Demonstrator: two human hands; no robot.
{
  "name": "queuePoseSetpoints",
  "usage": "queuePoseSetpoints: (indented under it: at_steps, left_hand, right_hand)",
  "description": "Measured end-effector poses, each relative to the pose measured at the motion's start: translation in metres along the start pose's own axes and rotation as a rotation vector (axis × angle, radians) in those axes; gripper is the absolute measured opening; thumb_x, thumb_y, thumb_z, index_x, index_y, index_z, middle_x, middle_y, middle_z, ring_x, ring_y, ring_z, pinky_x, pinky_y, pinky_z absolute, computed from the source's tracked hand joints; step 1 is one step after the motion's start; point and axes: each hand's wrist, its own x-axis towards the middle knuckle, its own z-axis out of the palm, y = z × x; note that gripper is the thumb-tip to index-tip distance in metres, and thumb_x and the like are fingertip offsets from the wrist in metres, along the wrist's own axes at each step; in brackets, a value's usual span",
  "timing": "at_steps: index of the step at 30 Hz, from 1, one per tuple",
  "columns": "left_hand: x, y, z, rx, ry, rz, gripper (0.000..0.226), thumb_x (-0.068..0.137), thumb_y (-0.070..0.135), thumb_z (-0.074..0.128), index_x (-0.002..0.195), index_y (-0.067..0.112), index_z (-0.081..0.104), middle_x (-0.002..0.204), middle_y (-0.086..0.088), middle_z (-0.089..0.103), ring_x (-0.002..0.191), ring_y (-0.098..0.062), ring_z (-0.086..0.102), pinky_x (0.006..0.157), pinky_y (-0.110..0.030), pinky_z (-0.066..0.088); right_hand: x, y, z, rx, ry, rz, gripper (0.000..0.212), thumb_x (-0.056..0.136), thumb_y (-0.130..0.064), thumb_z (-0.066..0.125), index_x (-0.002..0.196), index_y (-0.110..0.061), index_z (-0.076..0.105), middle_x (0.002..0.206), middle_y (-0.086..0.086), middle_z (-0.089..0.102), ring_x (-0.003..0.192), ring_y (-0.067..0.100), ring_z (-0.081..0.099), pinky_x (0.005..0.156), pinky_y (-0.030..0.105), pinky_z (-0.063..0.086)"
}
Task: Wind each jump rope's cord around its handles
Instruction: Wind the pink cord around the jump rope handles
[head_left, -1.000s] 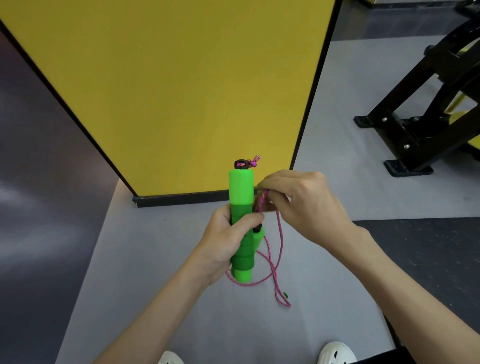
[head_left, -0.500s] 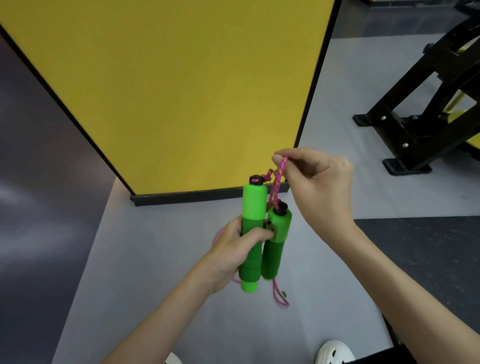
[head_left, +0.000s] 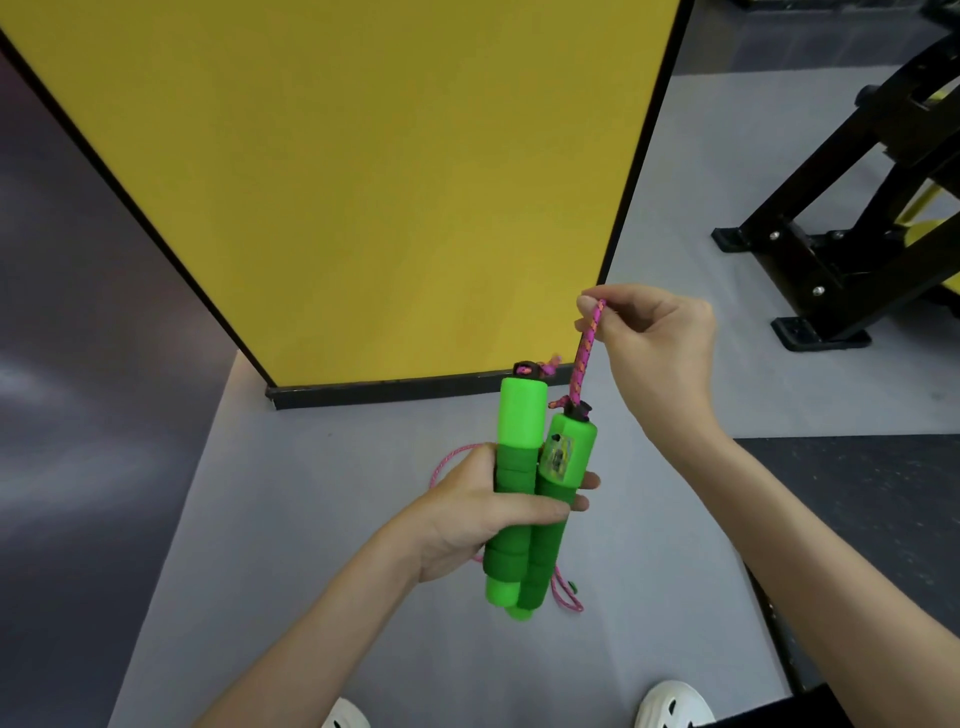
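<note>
Two green jump rope handles (head_left: 521, 457) stand upright side by side, gripped around their foam middles by my left hand (head_left: 483, 514). The right handle carries a small clear counter window. A pink braided cord (head_left: 584, 356) rises from the black cap of the right handle. My right hand (head_left: 654, 343) pinches that cord between thumb and forefinger, a little above and to the right of the handles. More pink cord loops out behind my left hand and hangs below the handles near the floor.
A large yellow panel with a black frame (head_left: 363, 182) stands just beyond the handles. Black exercise equipment (head_left: 852, 228) sits on the grey floor at the right. My white shoes (head_left: 672, 704) show at the bottom edge.
The two handles have come together side by side in my left hand. My right hand has lifted up and to the right, pulling the cord taut above the right handle.
</note>
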Motion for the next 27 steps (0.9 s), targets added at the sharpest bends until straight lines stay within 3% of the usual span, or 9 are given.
queuePoseSetpoints:
  at_steps: [5, 8, 11, 14, 16, 18, 21, 23, 27]
  left_hand:
    - [-0.001, -0.005, 0.000, 0.051, -0.039, -0.037, 0.030, 0.079, 0.006, 0.063, 0.109, 0.010, 0.061, 0.104, -0.002, 0.072, 0.099, -0.027, 0.068, 0.094, -0.046, 0.053]
    - [-0.001, -0.004, 0.002, 0.106, -0.030, -0.034, 0.022, 0.076, 0.007, 0.066, 0.098, 0.009, 0.066, 0.092, -0.003, 0.070, 0.089, -0.021, 0.068, 0.092, -0.046, 0.053]
    - [0.000, -0.004, 0.003, 0.136, -0.024, -0.019, 0.018, 0.079, 0.004, 0.074, 0.096, 0.004, 0.067, 0.089, -0.008, 0.069, 0.083, -0.021, 0.067, 0.087, -0.042, 0.055]
    - [0.000, -0.003, 0.003, 0.114, 0.012, -0.004, 0.018, 0.077, 0.013, 0.077, 0.092, 0.007, 0.069, 0.088, -0.015, 0.070, 0.081, -0.022, 0.068, 0.083, -0.041, 0.056]
    - [0.000, -0.001, 0.002, 0.092, 0.008, 0.002, 0.015, 0.076, 0.014, 0.077, 0.089, 0.011, 0.070, 0.093, -0.018, 0.071, 0.081, -0.024, 0.069, 0.080, -0.039, 0.057]
    - [-0.001, 0.002, 0.000, 0.066, 0.005, 0.006, 0.012, 0.082, 0.008, 0.073, 0.092, 0.012, 0.068, 0.094, -0.011, 0.073, 0.082, -0.024, 0.069, 0.077, -0.036, 0.057]
    - [-0.001, 0.006, -0.001, 0.009, 0.066, 0.028, 0.012, 0.087, 0.006, 0.066, 0.098, 0.010, 0.066, 0.094, -0.003, 0.074, 0.083, -0.024, 0.070, 0.077, -0.037, 0.057]
    - [0.000, 0.007, -0.004, -0.056, 0.129, 0.030, 0.015, 0.084, 0.010, 0.070, 0.099, 0.008, 0.067, 0.097, -0.008, 0.072, 0.087, -0.026, 0.070, 0.079, -0.042, 0.057]
    - [0.000, 0.010, -0.009, -0.136, 0.150, 0.038, 0.025, 0.078, 0.017, 0.076, 0.099, 0.007, 0.067, 0.095, -0.012, 0.070, 0.090, -0.031, 0.069, 0.076, -0.044, 0.057]
  right_hand:
    - [0.002, -0.002, -0.001, 0.060, 0.000, 0.039, 0.006, 0.086, -0.009, 0.069, 0.086, -0.014, 0.072, 0.076, 0.002, 0.071, 0.070, 0.011, 0.072, 0.069, 0.029, 0.057]
    - [0.000, 0.000, 0.000, 0.045, -0.043, 0.044, 0.005, 0.087, -0.011, 0.068, 0.087, -0.015, 0.072, 0.077, 0.002, 0.071, 0.072, 0.013, 0.072, 0.070, 0.033, 0.059]
    - [-0.001, 0.002, 0.003, -0.036, -0.146, 0.003, 0.019, 0.087, -0.013, 0.067, 0.079, -0.030, 0.069, 0.078, -0.002, 0.071, 0.078, 0.021, 0.070, 0.075, 0.043, 0.058]
    - [-0.003, 0.002, 0.005, -0.136, -0.309, -0.005, 0.030, 0.089, -0.004, 0.057, 0.081, -0.030, 0.070, 0.090, -0.006, 0.072, 0.082, 0.013, 0.066, 0.078, 0.037, 0.056]
    - [-0.006, -0.001, 0.007, -0.081, -0.388, 0.086, 0.033, 0.090, -0.001, 0.052, 0.079, -0.024, 0.071, 0.095, 0.003, 0.073, 0.084, 0.014, 0.064, 0.082, 0.036, 0.052]
    - [-0.007, -0.004, 0.008, 0.017, -0.417, 0.177, 0.026, 0.091, -0.004, 0.052, 0.081, -0.019, 0.071, 0.100, 0.013, 0.070, 0.082, 0.015, 0.061, 0.081, 0.035, 0.050]
    - [-0.008, -0.007, 0.009, 0.055, -0.399, 0.246, 0.013, 0.094, -0.017, 0.054, 0.096, -0.015, 0.067, 0.098, 0.005, 0.063, 0.080, 0.009, 0.056, 0.069, 0.019, 0.047]
    - [-0.009, -0.005, 0.007, 0.034, -0.456, 0.274, 0.018, 0.096, -0.024, 0.052, 0.099, -0.012, 0.066, 0.095, 0.004, 0.061, 0.083, 0.011, 0.056, 0.076, 0.023, 0.046]
    - [-0.013, -0.006, 0.000, 0.096, -0.765, 0.322, 0.014, 0.093, -0.022, 0.054, 0.101, -0.020, 0.065, 0.093, -0.003, 0.064, 0.089, 0.009, 0.058, 0.085, 0.032, 0.044]
